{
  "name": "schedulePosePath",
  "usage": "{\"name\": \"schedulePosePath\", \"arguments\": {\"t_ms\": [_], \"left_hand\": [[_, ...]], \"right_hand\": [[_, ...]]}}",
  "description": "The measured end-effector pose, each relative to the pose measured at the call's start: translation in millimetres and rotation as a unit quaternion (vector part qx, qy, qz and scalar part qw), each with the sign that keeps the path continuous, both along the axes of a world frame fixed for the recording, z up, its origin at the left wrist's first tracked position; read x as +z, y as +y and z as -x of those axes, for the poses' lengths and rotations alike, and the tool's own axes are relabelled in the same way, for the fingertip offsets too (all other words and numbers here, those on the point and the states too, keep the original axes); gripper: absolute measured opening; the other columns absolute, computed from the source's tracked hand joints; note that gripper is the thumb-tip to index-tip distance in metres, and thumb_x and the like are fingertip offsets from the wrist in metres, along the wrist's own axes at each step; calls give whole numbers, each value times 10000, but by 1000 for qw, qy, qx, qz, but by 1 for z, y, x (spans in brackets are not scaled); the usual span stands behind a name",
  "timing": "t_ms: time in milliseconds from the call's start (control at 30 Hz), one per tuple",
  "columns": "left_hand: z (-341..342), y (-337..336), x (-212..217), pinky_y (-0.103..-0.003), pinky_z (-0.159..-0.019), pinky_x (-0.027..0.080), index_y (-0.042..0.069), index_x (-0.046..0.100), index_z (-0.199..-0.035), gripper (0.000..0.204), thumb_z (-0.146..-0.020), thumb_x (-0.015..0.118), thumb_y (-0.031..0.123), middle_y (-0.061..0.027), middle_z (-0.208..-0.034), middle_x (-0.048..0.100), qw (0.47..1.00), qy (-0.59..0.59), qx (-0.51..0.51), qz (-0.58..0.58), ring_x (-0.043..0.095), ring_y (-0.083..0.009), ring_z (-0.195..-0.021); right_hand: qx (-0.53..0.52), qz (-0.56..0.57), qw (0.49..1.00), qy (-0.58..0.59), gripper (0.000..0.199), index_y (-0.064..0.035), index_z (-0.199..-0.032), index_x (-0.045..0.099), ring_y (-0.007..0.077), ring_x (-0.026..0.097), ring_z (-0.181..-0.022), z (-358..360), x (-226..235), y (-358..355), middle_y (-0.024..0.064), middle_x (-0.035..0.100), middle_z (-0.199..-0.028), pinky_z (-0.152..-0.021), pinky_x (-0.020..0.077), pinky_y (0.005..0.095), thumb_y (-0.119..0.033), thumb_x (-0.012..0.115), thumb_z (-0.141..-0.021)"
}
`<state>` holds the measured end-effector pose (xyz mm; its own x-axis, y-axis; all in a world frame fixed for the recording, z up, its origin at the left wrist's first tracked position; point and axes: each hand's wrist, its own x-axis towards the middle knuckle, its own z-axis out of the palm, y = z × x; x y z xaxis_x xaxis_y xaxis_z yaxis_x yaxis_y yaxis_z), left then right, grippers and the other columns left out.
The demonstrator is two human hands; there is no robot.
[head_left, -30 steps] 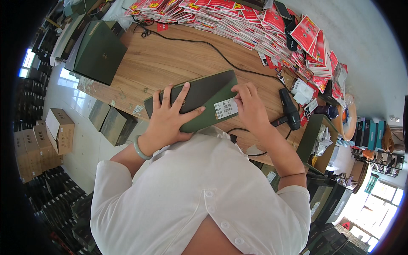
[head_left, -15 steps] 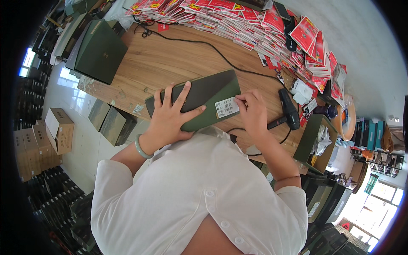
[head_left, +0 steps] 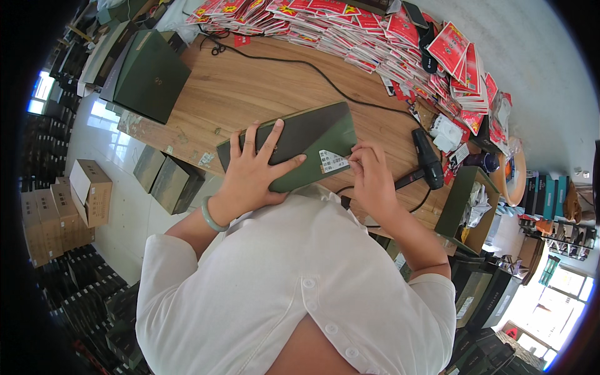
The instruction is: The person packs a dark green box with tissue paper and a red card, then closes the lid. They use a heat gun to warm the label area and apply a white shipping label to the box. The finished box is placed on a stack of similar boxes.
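Note:
A dark green shoe box (head_left: 315,137) lies tilted across the table edge against my white shirt. My left hand (head_left: 255,165) rests on its grey-brown and green side with the fingers spread, the thumb by the near edge. On the box's right part is a white printed label (head_left: 331,162). Its upper right corner is folded back off the box, and my right hand (head_left: 374,175) pinches that corner between thumb and fingertips. The rest of the label still lies flat on the green surface.
A black hair dryer (head_left: 427,159) lies right of my right hand, its cord crossing the wooden table (head_left: 262,81). Red-and-white packets (head_left: 362,37) are heaped along the far edge. Green boxes stand at far left (head_left: 150,75) and right (head_left: 459,206).
My right hand has drawn the label's upper right corner back, so less of its printed face shows. My left hand stays in place on the box.

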<state>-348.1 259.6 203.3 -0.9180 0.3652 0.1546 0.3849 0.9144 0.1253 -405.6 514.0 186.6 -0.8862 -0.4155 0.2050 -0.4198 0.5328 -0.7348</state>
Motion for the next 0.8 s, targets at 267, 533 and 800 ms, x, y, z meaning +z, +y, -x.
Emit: {"name": "schedulePosePath", "arguments": {"t_ms": [267, 533, 800], "left_hand": [[-3, 1, 1, -620, -1005, 275, 393, 635, -1205, 697, -535, 824, 383, -172, -1532, 279, 1000, -2, 1, -2, 308, -457, -1287], [-1, 0, -1, -620, -992, 288, 389, 645, -1196, 721, -499, 829, 387, -171, -1545, 274, 1000, 7, 4, -4, 332, -463, -1276], [22, -11, 1, -575, -1005, 288, 344, 639, -1237, 756, -503, 805, 416, -191, -1537, 309, 1000, 18, 8, -15, 382, -478, -1241]], "right_hand": [[58, 43, 997, 24, 115, -12, -984, 499, 376, 578, -967, -1, -14, 15, 175, 504, -1122, -791, 501, 422, 48, 527, -889], [86, 149, 983, 59, 191, -5, -974, 490, 365, 582, -1118, 2, -41, 27, 185, 505, -1124, -934, 481, 386, 150, 482, -864], [-16, 180, 981, 65, 302, -30, -1072, 456, 189, 537, -991, 5, -35, 41, 127, 443, -1154, -867, 475, 308, 145, 570, -855]]}}
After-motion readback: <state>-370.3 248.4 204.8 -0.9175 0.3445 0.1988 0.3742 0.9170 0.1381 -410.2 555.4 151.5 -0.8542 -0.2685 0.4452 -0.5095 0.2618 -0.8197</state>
